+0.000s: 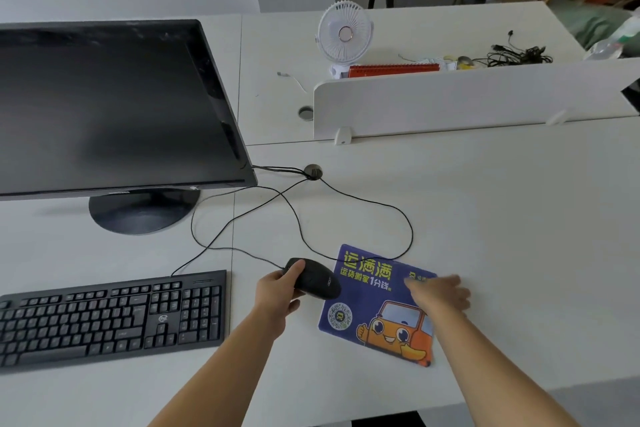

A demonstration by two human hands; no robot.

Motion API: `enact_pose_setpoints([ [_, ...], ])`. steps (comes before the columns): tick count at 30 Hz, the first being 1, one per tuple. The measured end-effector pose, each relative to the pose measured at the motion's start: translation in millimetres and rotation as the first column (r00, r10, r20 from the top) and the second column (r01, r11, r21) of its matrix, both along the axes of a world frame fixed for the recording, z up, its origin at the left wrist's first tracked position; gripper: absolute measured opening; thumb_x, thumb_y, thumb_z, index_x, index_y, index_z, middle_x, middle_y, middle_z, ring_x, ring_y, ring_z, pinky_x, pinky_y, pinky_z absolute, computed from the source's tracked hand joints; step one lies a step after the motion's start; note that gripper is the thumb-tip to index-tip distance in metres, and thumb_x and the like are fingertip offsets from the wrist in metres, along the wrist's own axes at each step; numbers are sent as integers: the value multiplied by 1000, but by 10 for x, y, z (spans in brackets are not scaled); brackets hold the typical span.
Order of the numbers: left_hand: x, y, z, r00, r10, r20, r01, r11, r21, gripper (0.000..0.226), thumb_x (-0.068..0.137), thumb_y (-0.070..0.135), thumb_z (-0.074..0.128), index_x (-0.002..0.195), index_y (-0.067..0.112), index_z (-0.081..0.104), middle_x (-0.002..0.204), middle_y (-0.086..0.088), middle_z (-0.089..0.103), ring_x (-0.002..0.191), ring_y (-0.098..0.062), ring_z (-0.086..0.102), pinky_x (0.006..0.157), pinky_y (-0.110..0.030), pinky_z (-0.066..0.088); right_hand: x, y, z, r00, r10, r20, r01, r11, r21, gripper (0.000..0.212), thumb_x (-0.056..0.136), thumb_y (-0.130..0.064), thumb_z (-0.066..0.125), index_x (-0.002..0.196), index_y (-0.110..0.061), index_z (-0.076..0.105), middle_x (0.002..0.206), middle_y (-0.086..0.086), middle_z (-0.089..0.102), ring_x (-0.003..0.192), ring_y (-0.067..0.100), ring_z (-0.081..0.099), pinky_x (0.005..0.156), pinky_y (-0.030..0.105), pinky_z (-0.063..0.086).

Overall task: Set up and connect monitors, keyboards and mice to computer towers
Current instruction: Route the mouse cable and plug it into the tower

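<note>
The left hand (277,291) grips the mouse (317,279) over the pad's (367,291) left edge, while the right hand (438,293) lies flat, fingers straight, on the pad.

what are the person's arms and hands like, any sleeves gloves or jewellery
The left hand and right hand are bare: no gloves, rings or watch visible. The forearms are uncovered down to the frame's edge, so no sleeve shows. The right hand is motion-blurred.

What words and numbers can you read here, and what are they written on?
"运满满": big yellow letters on the mouse pad.
"运货搬家1分钱": the line under it.
Logo on the mouse: too blurred to read.
Round logo and keys on the keyboard: too small.
Brand on the monitor, under the screen: too small.
</note>
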State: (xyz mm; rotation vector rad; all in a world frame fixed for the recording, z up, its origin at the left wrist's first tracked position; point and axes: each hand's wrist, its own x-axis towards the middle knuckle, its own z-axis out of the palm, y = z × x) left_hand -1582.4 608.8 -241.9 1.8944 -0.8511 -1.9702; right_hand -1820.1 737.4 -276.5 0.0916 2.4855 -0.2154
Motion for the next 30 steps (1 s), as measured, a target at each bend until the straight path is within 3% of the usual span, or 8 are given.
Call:
enact_pose_setpoints([
  [5,154,43,13,989,-134,63,139,987,-81,33,86,34,76,108,15,59,98,-11,72,82,-25,72,60,-30,46,311,115,-121,988,136,-73,-145,980,-133,74,84,-43,76,134,-1,42,135,23,44,122,39,47,91,45,48],
  [9,314,56,-31,955,-279,100,290,949,-126,29,85,32,78,106,19,62,95,-11,72,75,-20,65,50,-24,43,652,-130,-88,936,347,-58,-351,904,-243,59,86,-33,76,133,-12,49,133,16,48,120,33,51,91,39,47],
  [12,422,62,-124,917,-360,172,385,911,-145,25,87,30,76,105,20,62,94,-8,70,74,-17,61,46,-20,41,925,-318,-106,905,426,-6,-401,848,-345,58,91,-22,70,142,-13,44,141,15,40,122,32,53,98,38,46],
  [16,488,39,-250,846,-470,253,514,844,-151,22,92,31,69,110,20,60,99,-3,65,83,-14,59,57,-23,46,1112,-394,-134,886,457,71,-381,808,-449,56,95,-17,62,146,-14,40,140,12,44,103,17,55,86,25,47],
  [21,471,11,-337,748,-504,433,622,760,-189,40,92,34,68,127,16,61,122,-8,62,106,-24,60,91,-36,54,1151,-278,-190,865,497,74,-419,795,-439,51,97,-23,60,144,-14,43,125,7,53,100,13,52,86,23,45],
  [24,545,-45,-259,595,-518,614,758,615,-216,64,92,44,65,146,19,43,143,-7,40,128,-25,45,102,-33,42,1182,-223,-198,836,548,35,-487,769,-414,51,98,-28,58,145,-16,42,131,7,50,104,14,55,85,24,49],
  [26,675,-135,-214,397,-540,742,891,422,-170,86,86,53,68,154,23,24,154,-6,24,142,-25,25,112,-39,32,1235,-201,-190,767,640,-42,-604,699,-383,58,97,-40,57,147,-20,36,139,4,42,116,16,53,90,29,53],
  [30,1027,-424,-200,-43,-573,818,982,126,139,142,65,66,79,155,16,-19,162,-14,-24,150,-33,-20,120,-56,3,1389,-160,-104,382,871,-308,-916,313,-250,78,87,-66,49,154,-33,24,159,4,20,142,24,32,105,35,44],
])
